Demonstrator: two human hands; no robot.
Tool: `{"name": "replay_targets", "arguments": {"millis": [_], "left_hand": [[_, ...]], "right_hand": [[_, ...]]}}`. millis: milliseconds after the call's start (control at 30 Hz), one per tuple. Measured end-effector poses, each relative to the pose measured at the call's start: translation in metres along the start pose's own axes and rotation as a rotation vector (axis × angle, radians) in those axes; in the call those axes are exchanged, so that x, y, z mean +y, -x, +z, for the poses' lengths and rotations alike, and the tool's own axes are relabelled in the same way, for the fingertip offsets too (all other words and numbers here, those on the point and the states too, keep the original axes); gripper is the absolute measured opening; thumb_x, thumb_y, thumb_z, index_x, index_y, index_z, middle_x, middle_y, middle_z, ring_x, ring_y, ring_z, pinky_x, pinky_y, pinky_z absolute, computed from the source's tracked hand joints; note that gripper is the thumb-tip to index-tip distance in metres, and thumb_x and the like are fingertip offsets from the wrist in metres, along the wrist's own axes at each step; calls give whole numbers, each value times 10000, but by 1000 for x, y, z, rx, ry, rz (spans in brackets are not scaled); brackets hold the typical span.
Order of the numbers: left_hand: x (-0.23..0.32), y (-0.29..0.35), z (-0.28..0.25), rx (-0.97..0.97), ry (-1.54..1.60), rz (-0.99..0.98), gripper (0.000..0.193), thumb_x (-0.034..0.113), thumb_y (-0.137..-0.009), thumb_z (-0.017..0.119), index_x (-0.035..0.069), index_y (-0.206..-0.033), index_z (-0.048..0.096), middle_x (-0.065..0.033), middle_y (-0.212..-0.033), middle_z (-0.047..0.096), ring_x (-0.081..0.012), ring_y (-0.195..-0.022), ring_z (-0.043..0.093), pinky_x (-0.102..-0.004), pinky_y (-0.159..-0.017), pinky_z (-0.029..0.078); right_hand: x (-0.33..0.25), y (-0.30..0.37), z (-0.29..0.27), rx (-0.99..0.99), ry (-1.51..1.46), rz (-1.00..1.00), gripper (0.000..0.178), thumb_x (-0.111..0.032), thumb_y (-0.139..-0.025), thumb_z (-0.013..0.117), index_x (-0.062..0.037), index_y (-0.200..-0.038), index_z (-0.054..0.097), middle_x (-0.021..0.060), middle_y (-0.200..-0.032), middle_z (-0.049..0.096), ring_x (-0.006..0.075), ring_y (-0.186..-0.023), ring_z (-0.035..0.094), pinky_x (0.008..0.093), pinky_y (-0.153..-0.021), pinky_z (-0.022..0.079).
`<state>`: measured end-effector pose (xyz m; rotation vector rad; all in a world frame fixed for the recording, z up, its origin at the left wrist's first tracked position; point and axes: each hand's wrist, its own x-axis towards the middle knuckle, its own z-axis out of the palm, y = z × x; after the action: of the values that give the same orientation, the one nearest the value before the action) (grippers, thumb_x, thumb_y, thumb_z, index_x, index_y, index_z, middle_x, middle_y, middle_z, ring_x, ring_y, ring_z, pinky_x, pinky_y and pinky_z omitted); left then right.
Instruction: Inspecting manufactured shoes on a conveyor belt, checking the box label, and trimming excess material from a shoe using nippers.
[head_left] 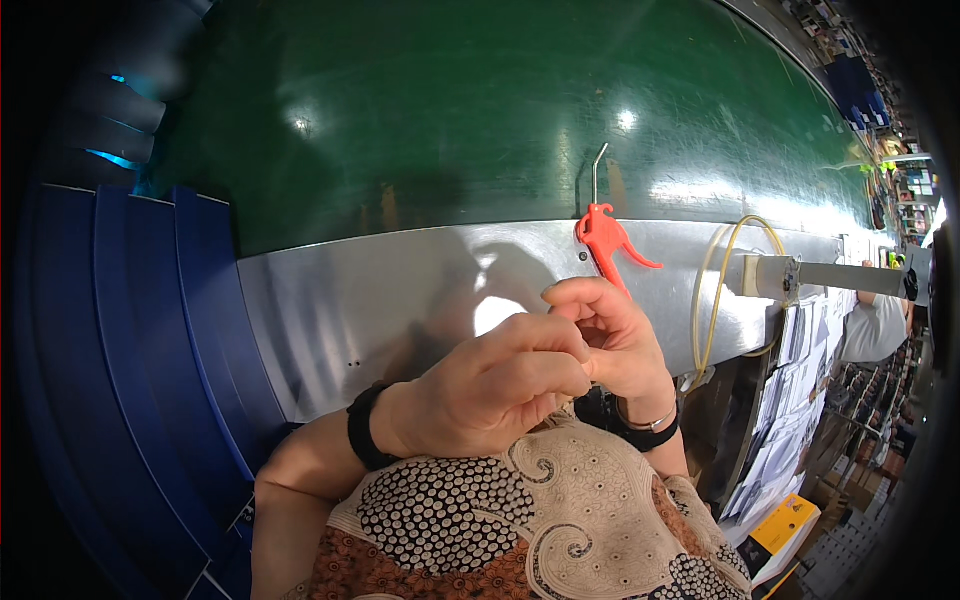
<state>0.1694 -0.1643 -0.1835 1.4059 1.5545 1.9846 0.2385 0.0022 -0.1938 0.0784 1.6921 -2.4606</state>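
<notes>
My left hand [490,390] and my right hand [625,340] meet in front of my body, over the near side of the metal edge. The left fingers are curled inward toward the right hand. My right thumb and fingers are bent and meet the left fingertips. Whatever lies between the fingertips, if anything, is hidden or too small to make out. Just beyond the right hand lies a red air blow gun [603,236] with a thin bent metal nozzle pointing away over the green surface. Its lower end is covered by my right hand.
A green belt-like surface [450,120] stretches ahead, bordered by a metal strip [330,300]. Dark blue panels [140,330] stand at left. On the right are a yellow hose [712,320], a metal bracket [840,278], papers [790,390] and a yellow-black box [785,530]. Another person [875,330] is farther right.
</notes>
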Motion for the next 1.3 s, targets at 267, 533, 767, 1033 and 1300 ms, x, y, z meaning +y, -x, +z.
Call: {"name": "replay_targets", "arguments": {"millis": [267,533,767,1033,1300], "left_hand": [[-5,3,-3,131,14,-36,339,-73,-720,648,41,-1016,530,-118,-1058,495,-220,-889,549,-276,-692,473],[-8,6,-7,9,-157,-69,334,-64,-713,664,44,-970,481,-125,-1073,443,-147,-810,549,-273,-713,489],[-6,17,-1,205,-247,-325,286,-7,-723,672,37,-955,509,-117,-1080,435,-161,-862,474,-283,-818,395],[-6,18,-2,224,-253,-441,222,-4,-724,656,22,-907,534,-116,-1031,483,-174,-885,482,-281,-793,413],[-4,5,7,256,-219,-496,144,-33,-763,608,8,-883,541,-101,-999,503,-117,-775,481,-232,-706,424]], "right_hand": [[1,-6,1,-12,-11,-81,553,-105,-696,749,-19,-1176,489,-16,-835,537,81,-808,508,235,-777,400],[10,-8,-2,70,176,-49,446,-108,-710,710,-53,-1114,531,2,-801,546,91,-777,530,233,-708,433],[17,-4,-16,272,148,-84,305,-27,-791,625,-39,-1086,550,11,-885,585,53,-791,517,213,-735,437],[-3,46,-171,1047,554,-322,120,-44,-799,610,-44,-917,634,2,-780,625,77,-722,559,221,-649,464],[-33,126,-295,1577,1778,-6,204,-122,-794,549,-75,-967,644,122,-945,639,289,-881,586,352,-806,459]]}}
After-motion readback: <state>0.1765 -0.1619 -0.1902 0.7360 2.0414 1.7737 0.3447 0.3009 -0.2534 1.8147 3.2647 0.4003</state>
